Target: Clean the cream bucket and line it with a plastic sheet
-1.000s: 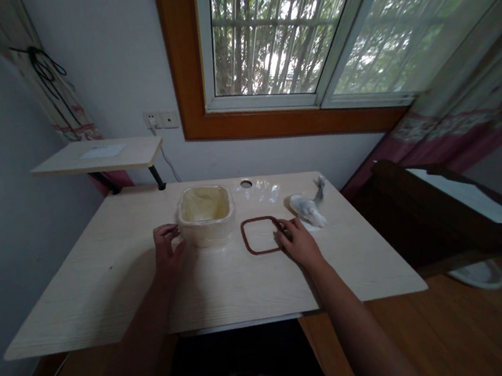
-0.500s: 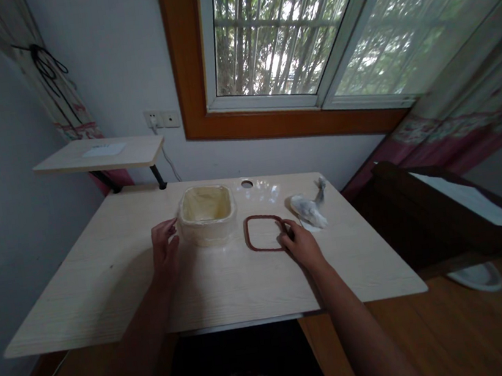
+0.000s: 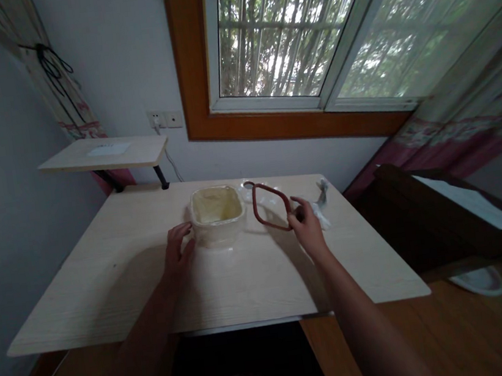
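A cream, rounded-square bin (image 3: pixel 220 232) stands upright on the table, with what looks like a clear plastic bag draped over its rim. At the bin's left side, my left hand (image 3: pixel 178 251) touches the wall with its fingertips, thumb and fingers apart. Just right of the bin, a reddish-brown, rounded-square rim ring (image 3: pixel 273 227) is held tilted above the tabletop. My right hand (image 3: pixel 306 225) pinches the ring's right side. Behind that hand lies a crumpled, whitish plastic bag (image 3: pixel 321 194), partly hidden by it.
The pale wooden table (image 3: pixel 255 286) has a raised shelf (image 3: pixel 139 150) at its back left, carrying a white paper (image 3: pixel 109 149). A wall with sockets (image 3: pixel 164 120) and a window stand behind. Dark furniture (image 3: pixel 394 224) sits to the right.
My right hand has lifted the brown ring off the table and tilted it up. The bin has shifted slightly right, with my left hand staying against its side.
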{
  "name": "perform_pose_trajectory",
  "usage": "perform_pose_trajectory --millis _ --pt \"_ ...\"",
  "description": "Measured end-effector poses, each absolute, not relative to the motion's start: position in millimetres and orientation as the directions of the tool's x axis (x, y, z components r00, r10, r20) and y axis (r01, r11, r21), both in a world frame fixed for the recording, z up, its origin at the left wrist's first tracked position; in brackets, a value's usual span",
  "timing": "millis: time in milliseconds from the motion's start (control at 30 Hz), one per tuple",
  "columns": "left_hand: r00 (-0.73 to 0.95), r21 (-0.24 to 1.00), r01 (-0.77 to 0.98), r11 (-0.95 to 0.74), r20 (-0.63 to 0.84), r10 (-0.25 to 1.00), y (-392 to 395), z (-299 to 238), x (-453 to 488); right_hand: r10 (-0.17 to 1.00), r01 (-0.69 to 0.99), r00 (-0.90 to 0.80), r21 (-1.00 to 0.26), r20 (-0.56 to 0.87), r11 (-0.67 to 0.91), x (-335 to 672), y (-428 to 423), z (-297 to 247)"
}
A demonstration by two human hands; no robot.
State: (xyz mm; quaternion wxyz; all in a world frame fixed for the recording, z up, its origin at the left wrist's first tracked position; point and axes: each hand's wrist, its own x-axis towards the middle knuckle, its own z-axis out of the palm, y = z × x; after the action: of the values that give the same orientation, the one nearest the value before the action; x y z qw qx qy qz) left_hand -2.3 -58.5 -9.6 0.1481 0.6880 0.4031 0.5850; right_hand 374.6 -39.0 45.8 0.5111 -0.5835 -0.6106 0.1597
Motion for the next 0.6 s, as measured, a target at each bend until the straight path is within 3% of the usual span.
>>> perform_pose_trajectory --millis 233,400,500,600 --pt "-0.08 0.682 0.365 -0.634 0.701 0.708 -60 3 3 0.857 0.584 0.049 -0.711 0.513 0.392 319 -12 123" --pt "-0.158 0.66 0.421 -0.622 0.729 0.667 -57 31 -1 0.859 0.639 -0.13 -0.621 0.495 0.455 281 3 137" --pt "-0.074 0.594 0.488 -0.64 0.758 0.648 -54 54 -7 0.867 0.676 -0.189 -0.579 0.461 0.456 267 4 137" --pt "0.114 0.463 0.532 -0.709 0.79 0.602 -48 74 -12 0.893 0.733 -0.221 -0.538 0.391 0.417 260 2 140"
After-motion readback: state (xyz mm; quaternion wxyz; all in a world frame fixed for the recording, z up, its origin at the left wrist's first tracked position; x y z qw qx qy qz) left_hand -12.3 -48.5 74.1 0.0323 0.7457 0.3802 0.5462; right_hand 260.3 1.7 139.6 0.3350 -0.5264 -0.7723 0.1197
